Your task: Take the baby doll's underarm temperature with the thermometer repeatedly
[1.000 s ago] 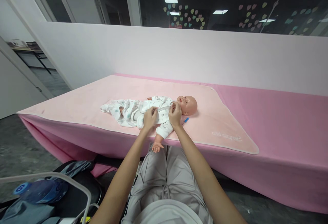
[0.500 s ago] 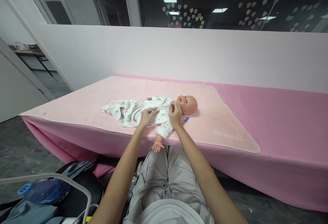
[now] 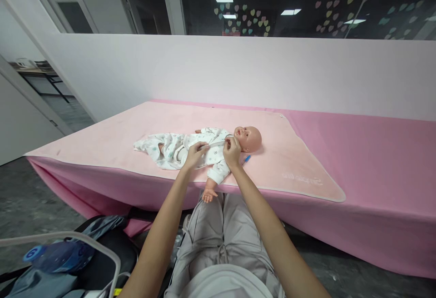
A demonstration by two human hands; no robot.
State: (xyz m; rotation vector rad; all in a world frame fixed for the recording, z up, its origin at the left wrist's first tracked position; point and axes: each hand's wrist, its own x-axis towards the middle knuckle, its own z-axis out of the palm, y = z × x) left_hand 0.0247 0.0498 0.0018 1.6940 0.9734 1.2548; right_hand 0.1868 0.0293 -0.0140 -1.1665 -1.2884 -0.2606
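A baby doll [image 3: 250, 139] lies on its back on a peach mat [image 3: 272, 171], its head to the right. It wears a white printed garment [image 3: 215, 153], and one of its arms hangs over the mat's near edge. At the doll's chest, my left hand [image 3: 196, 153] pinches the front edge of the garment. My right hand [image 3: 232, 151] is closed on the same edge near the doll's neck, and the cloth is drawn between both hands. A small blue object [image 3: 247, 158] lies just right of my right wrist.
Pink cloth [image 3: 381, 166] covers the table under the mat. A white wall [image 3: 238, 75] with a window above stands behind it. At the lower left, a blue bottle [image 3: 59, 255] lies on a black chair [image 3: 116, 248] behind a pale curved bar [image 3: 85, 238].
The view has shifted very slightly. Both hands keep almost the same place and hold on the garment.
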